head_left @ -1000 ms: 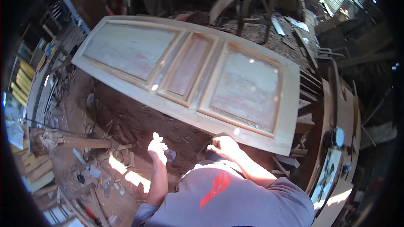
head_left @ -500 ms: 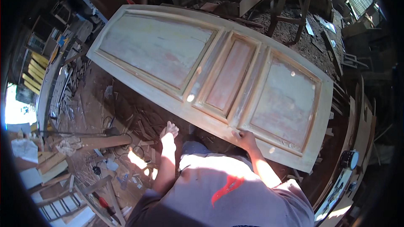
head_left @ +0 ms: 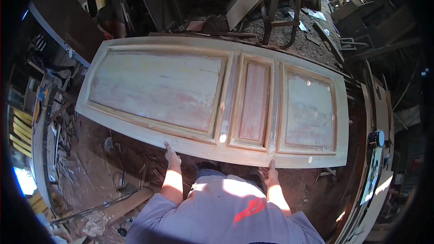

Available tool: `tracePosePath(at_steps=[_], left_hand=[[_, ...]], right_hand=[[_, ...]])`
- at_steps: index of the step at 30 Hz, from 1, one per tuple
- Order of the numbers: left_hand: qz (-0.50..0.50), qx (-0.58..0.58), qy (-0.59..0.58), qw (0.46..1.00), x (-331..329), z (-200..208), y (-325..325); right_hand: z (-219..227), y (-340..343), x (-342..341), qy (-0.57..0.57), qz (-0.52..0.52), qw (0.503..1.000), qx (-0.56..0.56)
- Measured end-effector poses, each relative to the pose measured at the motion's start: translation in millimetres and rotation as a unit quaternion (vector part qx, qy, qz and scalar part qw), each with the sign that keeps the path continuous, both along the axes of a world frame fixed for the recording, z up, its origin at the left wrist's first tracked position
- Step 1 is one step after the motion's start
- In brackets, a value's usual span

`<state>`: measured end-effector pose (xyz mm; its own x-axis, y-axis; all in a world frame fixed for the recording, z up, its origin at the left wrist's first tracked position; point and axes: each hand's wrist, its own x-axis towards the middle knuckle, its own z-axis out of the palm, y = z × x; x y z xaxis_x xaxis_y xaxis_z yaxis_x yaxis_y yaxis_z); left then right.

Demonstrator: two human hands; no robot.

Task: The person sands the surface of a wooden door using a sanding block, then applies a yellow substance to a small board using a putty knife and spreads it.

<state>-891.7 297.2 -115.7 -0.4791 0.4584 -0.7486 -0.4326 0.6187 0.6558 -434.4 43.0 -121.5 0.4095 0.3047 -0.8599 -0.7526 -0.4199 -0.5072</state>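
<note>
A pale wooden panel door (head_left: 194, 150) lies flat in front of me, its long side running left to right. Three recessed panels framed by raised moulding show on its face, a narrow one between two wider ones. My left hand (head_left: 172, 157) grips the near edge left of the middle, thumb on the rim and fingers partly hidden below. Farther right, my right hand (head_left: 270, 174) holds the same edge, thumb pointing up onto it and fingers curled under. What supports the door from beneath is hidden.
Wood scraps litter the floor to the left, beside a loose board (head_left: 129, 204) and a dark cable. Stacked boards (head_left: 371, 108) line the right side, with a round tin (head_left: 375, 138) on them. Behind the door stands a wooden trestle (head_left: 282, 23).
My left hand has gone from hanging free to holding the door's near edge. My right hand stays at that edge. The view has turned, so the door now appears more level.
</note>
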Motion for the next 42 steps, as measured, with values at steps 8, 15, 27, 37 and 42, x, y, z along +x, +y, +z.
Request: tracePosePath(at_steps=[8,15,27,37,42], left_hand=[[0.049,0.083,0.009,0.995,-30.1,-37.5,23.1],[-0.007,0.091,-0.023,0.996,-35.4,-19.9,20.3],[-0.040,0.033,-0.023,0.998,-53.1,6.5,-1.9],[0.007,0.127,-0.110,0.986,-89.3,2.0,-110.5],[0.025,0.162,-0.145,0.976,-136.6,-17.8,-156.1]], right_hand=[[10.5,23.5,-20.4,-0.054,-0.055,0.997,0.020],[-5.6,22.1,-16.6,-0.069,-0.044,0.996,0.043],[5.1,-7.8,-40.0,-0.093,-0.050,0.991,0.085],[7.9,-129.6,-79.0,-0.107,-0.091,0.987,0.071],[-9.7,-202.6,-91.7,-0.027,-0.056,0.944,0.323]])
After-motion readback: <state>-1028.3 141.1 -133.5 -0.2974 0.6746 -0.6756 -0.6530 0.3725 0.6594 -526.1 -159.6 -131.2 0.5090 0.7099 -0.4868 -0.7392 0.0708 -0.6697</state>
